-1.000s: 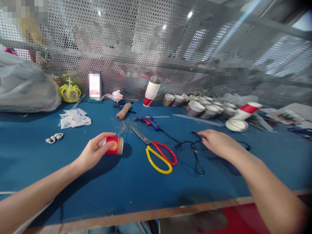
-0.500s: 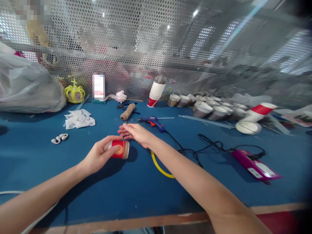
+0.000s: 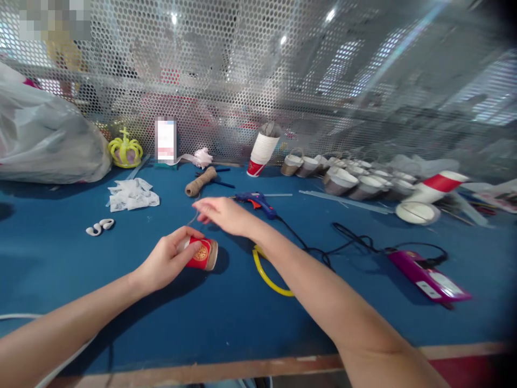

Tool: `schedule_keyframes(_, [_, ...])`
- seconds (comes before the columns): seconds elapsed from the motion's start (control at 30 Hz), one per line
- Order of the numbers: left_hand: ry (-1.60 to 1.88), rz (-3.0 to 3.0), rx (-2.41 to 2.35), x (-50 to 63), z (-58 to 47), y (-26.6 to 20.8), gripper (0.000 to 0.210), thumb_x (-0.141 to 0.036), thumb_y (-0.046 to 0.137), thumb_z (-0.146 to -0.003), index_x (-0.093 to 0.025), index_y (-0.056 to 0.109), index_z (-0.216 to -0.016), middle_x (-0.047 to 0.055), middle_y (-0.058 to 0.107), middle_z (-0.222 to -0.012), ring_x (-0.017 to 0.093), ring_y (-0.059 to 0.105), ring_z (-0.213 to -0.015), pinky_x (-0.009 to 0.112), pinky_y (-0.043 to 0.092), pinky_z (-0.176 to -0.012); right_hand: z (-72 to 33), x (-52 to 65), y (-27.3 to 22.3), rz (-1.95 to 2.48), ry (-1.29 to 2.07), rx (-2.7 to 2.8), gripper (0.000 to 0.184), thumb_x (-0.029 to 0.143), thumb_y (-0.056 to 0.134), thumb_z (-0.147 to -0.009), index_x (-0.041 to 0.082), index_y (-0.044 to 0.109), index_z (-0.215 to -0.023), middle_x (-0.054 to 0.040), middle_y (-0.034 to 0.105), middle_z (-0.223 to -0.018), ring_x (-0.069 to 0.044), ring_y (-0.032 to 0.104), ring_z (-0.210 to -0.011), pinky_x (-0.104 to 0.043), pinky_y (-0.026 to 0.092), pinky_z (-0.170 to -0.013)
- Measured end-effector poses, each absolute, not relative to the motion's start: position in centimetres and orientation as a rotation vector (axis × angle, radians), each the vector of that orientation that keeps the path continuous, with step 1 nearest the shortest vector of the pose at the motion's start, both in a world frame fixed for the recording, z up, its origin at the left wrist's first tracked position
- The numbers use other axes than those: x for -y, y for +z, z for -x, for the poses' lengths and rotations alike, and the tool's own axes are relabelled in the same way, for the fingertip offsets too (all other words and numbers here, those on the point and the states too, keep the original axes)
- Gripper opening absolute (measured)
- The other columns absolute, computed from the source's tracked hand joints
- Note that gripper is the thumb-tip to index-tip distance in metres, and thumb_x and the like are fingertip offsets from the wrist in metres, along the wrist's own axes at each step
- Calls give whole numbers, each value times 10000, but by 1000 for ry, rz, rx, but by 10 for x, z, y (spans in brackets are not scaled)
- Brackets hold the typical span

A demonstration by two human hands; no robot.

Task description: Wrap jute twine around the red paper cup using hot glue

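Observation:
My left hand (image 3: 161, 261) is closed around a red paper cup (image 3: 197, 256) with a gold emblem, lying on its side above the table. Brown twine (image 3: 212, 255) wraps the cup's right end. Just beyond the cup, my right hand (image 3: 222, 214) has its fingers drawn together on a thin strand of twine (image 3: 194, 218). The strand runs near the cup and toward a twine roll (image 3: 201, 181) lying behind the hand. Part of the right fingers' grip is hidden.
A blue glue gun (image 3: 258, 203) lies behind my right forearm, its cord trailing to a purple power strip (image 3: 428, 276). A yellow ring (image 3: 269, 277) sits under that forearm. Stacked cups (image 3: 264, 148), several twine-wrapped cups (image 3: 339, 180) and a yellow crown (image 3: 126, 151) line the back.
My right hand has moved slightly up and left, its fingers now curled closer together. The twine roll has shifted left and turned. My left hand still holds the cup.

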State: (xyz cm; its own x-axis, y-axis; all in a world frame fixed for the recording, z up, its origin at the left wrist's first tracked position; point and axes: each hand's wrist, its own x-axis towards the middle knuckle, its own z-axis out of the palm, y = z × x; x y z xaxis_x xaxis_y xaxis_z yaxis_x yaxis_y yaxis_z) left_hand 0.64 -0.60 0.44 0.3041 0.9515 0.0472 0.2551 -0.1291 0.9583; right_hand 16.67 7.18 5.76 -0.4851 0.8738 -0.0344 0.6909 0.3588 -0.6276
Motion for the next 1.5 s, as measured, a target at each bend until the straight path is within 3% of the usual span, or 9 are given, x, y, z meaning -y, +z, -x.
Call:
schedule_keyframes(0.1, [899,-1608,-1147,7,-6,7,260,-376,477,-813,-165,545,-949,-3,584,-718,106,502,-583,199,395,-538,-205,-96,62,1723,523,2137,285,297,375,-894,151,594,-1004,-95,669,-930,-184,630,-844,-305,466,-775])
schedule_keyframes(0.2, [901,-1628,-1162,7,-6,8,256,-368,477,-814,-166,542,-958,-2,582,-729,107,501,-591,199,393,-540,-245,-116,55,2021,391,2000,187,239,542,-813,115,615,-933,-164,619,-1009,-272,572,-966,-392,436,-828])
schedule_keyframes(0.37, [908,-1624,-1160,8,-6,4,267,-375,464,-822,-165,529,-973,1,576,-740,104,487,-582,200,388,-530,-271,-125,31,2203,436,1901,269,292,490,-859,168,536,-1094,-81,547,-1120,-177,561,-929,-373,476,-783])
schedule_keyframes(0.57, [968,-1829,-1187,7,-3,5,226,-318,453,-836,-187,509,-1011,0,599,-790,96,488,-589,199,399,-562,-270,-104,37,2017,463,1750,268,128,601,-707,122,551,-969,-103,649,-853,-207,620,-728,-328,491,-653])
schedule_keyframes(0.67, [952,-1963,-1178,5,-2,6,226,-288,459,-834,-190,494,-1036,11,617,-852,113,535,-673,217,417,-647,-267,-80,50,1770,654,1725,290,151,567,-725,163,505,-1008,-45,644,-851,-128,610,-650,-259,500,-615])
schedule_keyframes(0.83, [894,-1968,-1297,3,-1,4,229,-314,452,-835,-173,496,-1011,8,614,-770,115,527,-609,215,403,-579,-254,-39,63,1426,1088,1680,154,264,613,-690,147,540,-756,-11,593,-647,-99,557,-515,-233,476,-521])
schedule_keyframes(1.07, [955,-1821,-1320,1,-3,-1,245,-375,436,-837,-179,497,-971,13,594,-777,121,502,-613,222,393,-563,-235,-2,71,1429,1058,1912,127,225,514,-744,136,589,-794,23,542,-530,-82,487,-415,-207,418,-418])
schedule_keyframes(1.33, [1094,-1609,-1309,1,-5,-4,181,-365,463,-824,-184,452,-821,-53,454,-599,82,382,-514,180,315,-479,-235,2,62,1469,676,2180,211,286,535,-743,184,522,-559,24,542,-486,-113,493,-449,-240,410,-484])
schedule_keyframes(1.5, [1088,-1622,-1308,1,-6,-3,148,-332,466,-823,-185,452,-820,-53,457,-605,82,376,-520,182,310,-484,-233,4,60,1452,534,2279,184,295,505,-754,194,564,-610,15,601,-568,-134,546,-524,-245,423,-545])
